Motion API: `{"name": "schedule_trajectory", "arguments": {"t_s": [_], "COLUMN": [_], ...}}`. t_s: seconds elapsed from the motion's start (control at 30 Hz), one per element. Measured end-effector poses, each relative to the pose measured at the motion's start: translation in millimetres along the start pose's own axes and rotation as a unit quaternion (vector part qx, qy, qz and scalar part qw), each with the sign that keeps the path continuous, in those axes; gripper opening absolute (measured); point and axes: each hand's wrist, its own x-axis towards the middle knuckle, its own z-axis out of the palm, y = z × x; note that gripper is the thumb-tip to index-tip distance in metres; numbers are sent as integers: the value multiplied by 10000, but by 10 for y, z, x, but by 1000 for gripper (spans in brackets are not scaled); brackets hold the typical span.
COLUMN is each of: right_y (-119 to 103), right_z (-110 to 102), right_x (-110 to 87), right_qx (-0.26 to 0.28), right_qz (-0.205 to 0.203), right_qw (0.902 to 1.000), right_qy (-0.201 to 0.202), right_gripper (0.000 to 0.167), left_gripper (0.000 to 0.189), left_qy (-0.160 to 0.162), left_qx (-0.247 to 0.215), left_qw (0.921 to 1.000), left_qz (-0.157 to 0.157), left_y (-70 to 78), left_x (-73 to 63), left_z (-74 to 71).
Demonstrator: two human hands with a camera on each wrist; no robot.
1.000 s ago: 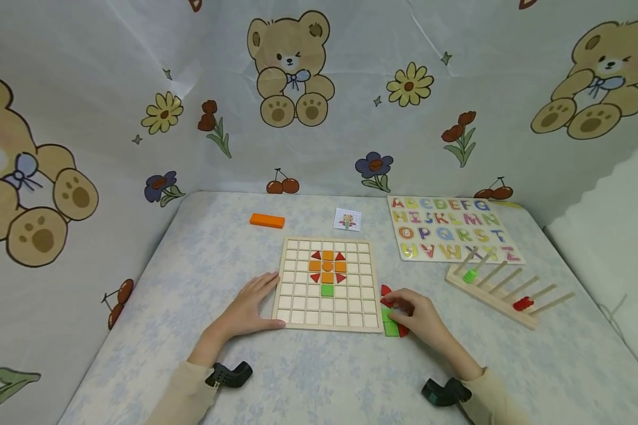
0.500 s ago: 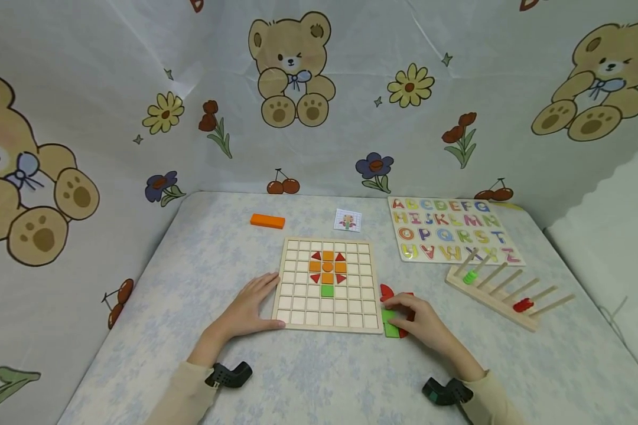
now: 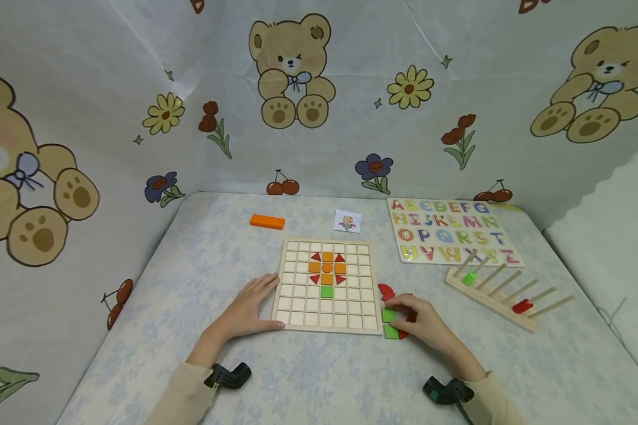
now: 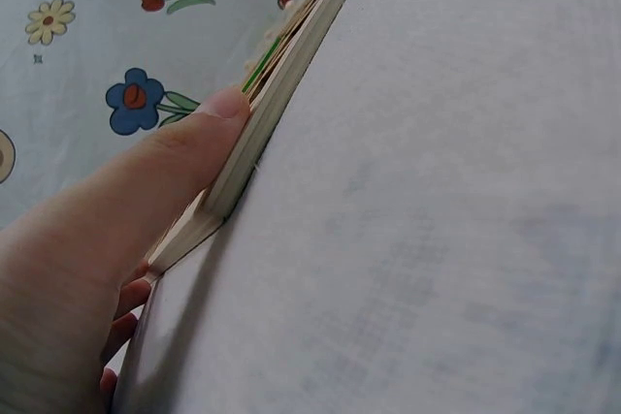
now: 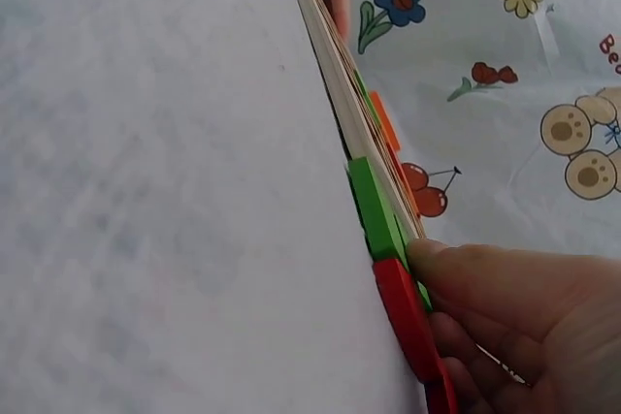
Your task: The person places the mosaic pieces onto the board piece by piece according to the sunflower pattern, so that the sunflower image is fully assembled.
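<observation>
In the head view, a wooden grid board [image 3: 300, 307] carries orange squares [image 3: 327, 257], an orange round piece, small red triangles [image 3: 340, 278] and one green square [image 3: 326, 291]. My left hand [image 3: 251, 307] rests against its near left corner, thumb on the front rim and fingers along the left side. Right of the board, my right hand [image 3: 420, 319] pinches a green square block [image 3: 388, 316] between thumb and index finger. Another green block [image 3: 391, 332] lies just nearer. Red pieces [image 3: 386, 289] lie around that hand, partly hidden by it; a red block [image 5: 406, 317] shows in the right wrist view.
Behind the board lie an orange bar [image 3: 267, 222] and a small pattern card [image 3: 347, 221]. An alphabet board [image 3: 430, 219] lies at the back right. Before it stands a wooden peg rack [image 3: 489, 301] with green and red rings on its pegs.
The pinched green block has slid slightly away from the nearer one, so a gap shows between them. Red pieces beside the right hand have shifted a little. The left hand stays put.
</observation>
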Motion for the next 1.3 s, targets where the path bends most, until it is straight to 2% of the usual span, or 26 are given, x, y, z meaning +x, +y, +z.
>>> {"name": "schedule_trajectory", "arguments": {"t_s": [0.13, 0.33, 0.53, 0.63, 0.77, 0.83, 0.9, 1.0, 1.1, 1.2, 1.3], "right_y": [17, 34, 33, 25, -73, -158, -257, -417, -547, -618, -643], "right_z": [-46, -36, -6, -5, 38, 109, 218, 419, 629, 804, 916], "right_x": [-12, -10, 6, 32, 105, 169, 253, 397, 542, 643, 680], "right_qx": [126, -100, -195, -120, 138, 323, 409, 480, 520, 593, 589], "right_qz": [194, -52, -36, 156, 678, 929, 1000, 904, 741, 860, 1077], "right_qw": [9997, 9998, 9992, 9978, 9914, 9874, 9862, 9887, 9929, 9928, 9901], "right_qy": [65, 161, 336, 638, 1113, 1237, 1253, 1094, 770, 588, 681], "right_gripper": [32, 39, 34, 34, 34, 33, 33, 32, 31, 29, 28], "left_gripper": [105, 105, 104, 104, 104, 105, 104, 102, 100, 102, 102], "left_qy": [16, -54, 2, 33, 29, 11, 18, 56, 64, 1, -52], "left_qx": [25, 44, 27, 45, 95, 71, -35, -218, -274, -254, -221], "left_qw": [10000, 10000, 10000, 10000, 9999, 10000, 10000, 9997, 9996, 9997, 9997], "left_qz": [20, -43, 10, 34, 58, 53, 22, 26, 36, 32, 23], "left_y": [-4, 5, 6, -4, -19, -29, -45, -75, -101, -103, -92], "left_x": [8, 4, -2, 5, 12, 7, -3, -15, -15, -4, 6], "left_z": [7, -3, -13, -3, 9, 2, -14, -35, -40, -28, -17]}}
